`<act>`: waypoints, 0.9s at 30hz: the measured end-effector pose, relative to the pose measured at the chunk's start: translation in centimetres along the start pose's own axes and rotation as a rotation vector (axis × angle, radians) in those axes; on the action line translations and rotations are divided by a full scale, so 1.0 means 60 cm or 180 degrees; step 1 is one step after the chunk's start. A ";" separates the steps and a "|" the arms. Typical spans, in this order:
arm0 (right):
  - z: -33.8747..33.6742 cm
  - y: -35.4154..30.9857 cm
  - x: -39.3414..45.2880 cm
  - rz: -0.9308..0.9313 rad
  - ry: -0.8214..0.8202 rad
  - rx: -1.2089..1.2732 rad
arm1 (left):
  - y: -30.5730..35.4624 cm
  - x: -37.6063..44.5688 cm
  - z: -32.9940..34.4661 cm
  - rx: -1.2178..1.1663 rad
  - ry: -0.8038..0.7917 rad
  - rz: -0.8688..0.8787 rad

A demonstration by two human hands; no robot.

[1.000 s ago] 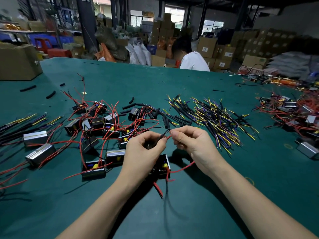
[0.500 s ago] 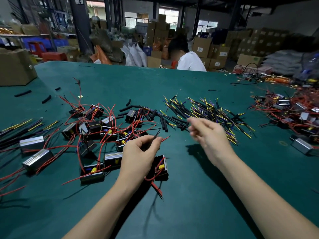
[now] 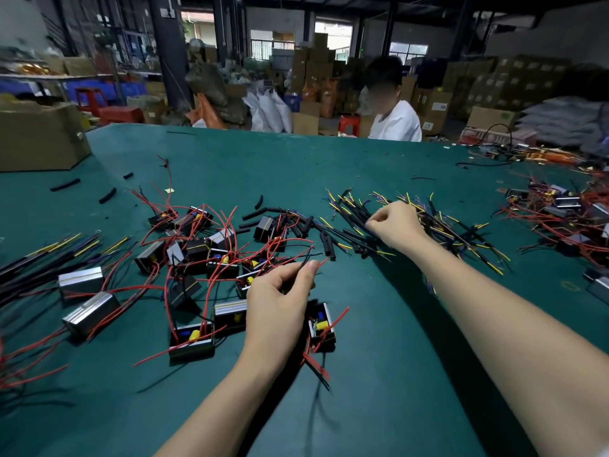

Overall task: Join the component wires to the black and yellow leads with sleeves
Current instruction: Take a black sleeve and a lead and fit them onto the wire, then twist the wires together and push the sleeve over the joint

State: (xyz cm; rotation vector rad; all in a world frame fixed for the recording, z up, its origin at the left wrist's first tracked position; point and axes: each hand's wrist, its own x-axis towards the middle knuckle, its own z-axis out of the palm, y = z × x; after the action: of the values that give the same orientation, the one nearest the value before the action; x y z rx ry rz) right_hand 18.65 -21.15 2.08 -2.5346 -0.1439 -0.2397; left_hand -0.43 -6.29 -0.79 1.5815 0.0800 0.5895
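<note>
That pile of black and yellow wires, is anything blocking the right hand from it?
Nothing visible does. The right hand is already over the pile of black and yellow leads, fingers curled down into it. The left hand pinches the component wires off to the side.

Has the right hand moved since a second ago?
Yes. The right hand has left the left hand and reached away from the person, onto the pile of black and yellow leads on the green table.

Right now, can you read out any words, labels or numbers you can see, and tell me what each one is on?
"15": white label on a cardboard box beside the person in the white shirt.
Labels on the stacked cartons at the back: too small and blurred to read.
Components and leads on the table: no readable markings.
</note>
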 end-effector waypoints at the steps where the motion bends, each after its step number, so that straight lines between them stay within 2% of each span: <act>1: 0.006 -0.007 0.005 0.0020 -0.0017 -0.0095 | -0.001 0.001 0.000 -0.0016 0.0007 0.0022; 7: 0.017 -0.009 0.020 0.0393 0.0020 -0.0830 | -0.005 0.001 0.002 -0.0051 0.0014 0.0030; 14: 0.011 -0.010 0.010 0.0203 -0.0229 -0.1181 | -0.003 -0.001 0.003 -0.0073 0.0013 0.0027; 19: -0.004 -0.005 -0.002 0.0249 -0.0415 -0.1125 | -0.001 -0.001 0.004 -0.0091 -0.0006 -0.0001; 21: -0.011 0.000 -0.006 0.0309 -0.0397 -0.0878 | -0.001 -0.001 0.003 -0.0114 -0.0003 -0.0006; 24: -0.021 0.011 -0.010 0.0423 -0.0168 -0.0351 | -0.001 -0.001 0.003 -0.0100 0.0004 -0.0007; 27: -0.034 0.021 -0.028 0.0350 0.0269 -0.0231 | -0.001 -0.001 0.002 -0.0103 0.0019 -0.0035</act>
State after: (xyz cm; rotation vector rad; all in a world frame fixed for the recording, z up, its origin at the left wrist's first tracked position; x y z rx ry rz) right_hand 16.91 -23.42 2.70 -2.5894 0.0378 -0.3130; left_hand -0.42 -6.44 -0.89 1.5473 0.0831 0.5843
